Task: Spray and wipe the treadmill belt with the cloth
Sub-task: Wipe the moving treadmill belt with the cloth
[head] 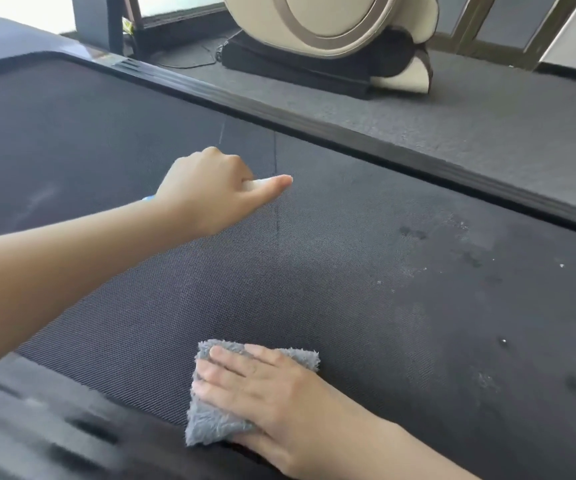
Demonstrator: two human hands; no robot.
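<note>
My right hand (265, 393) lies flat, fingers (231, 362) extended and close together, pressing the grey fluffy microfibre cloth (210, 420) onto the dark woven treadmill belt (348, 271). The flat palm spreads pressure across the folded cloth so that the full pad contacts the textured surface. The cloth sits at the near edge of the belt, just beside the black plastic side rail (54, 427), directly beneath my right fingers and partly covered by them. My left hand (210, 188) is extended further up the belt, well apart from the cloth, with the fingers curled closed around a small object. Only a pale tip (279, 181) protruding past the knuckles and a sliver of light blue (148, 198) at the wrist are visible; I judge this to be the spray bottle, aimed along the belt, but I cannot confirm it. Holding it ahead of the cloth would wet the next section before the wipe reaches it. To the right, the belt shows dark damp spots (414, 233) and pale residue (487, 379), which I judge to be unwiped. The far side rail (314, 123) borders grey carpet (487, 109), where a beige massage chair base (331, 36) stands.
</note>
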